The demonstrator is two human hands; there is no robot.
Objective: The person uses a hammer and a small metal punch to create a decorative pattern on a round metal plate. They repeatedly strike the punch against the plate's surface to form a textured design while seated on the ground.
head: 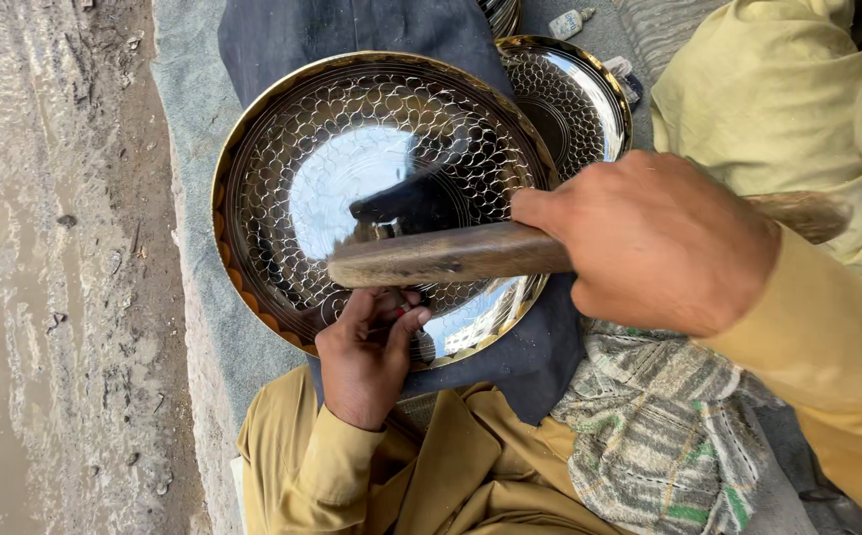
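Left hand (367, 362) pinches a small punch, mostly hidden, against the near rim of the tray (282, 198). Just above those fingers, the hammer (441, 253) hangs, right hand (649, 243) wrapped tight round its handle. Chasing step; next blow needs square aim.

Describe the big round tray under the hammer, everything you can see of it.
The tray is a large round dish of shiny silver metal with a brass-coloured rim. Rings of scale-like engraving surround a plain mirror centre. It lies tilted on dark cloth, overlapping a smaller tray. The left hand rests on its near edge; the hammer in the right hand is above it.
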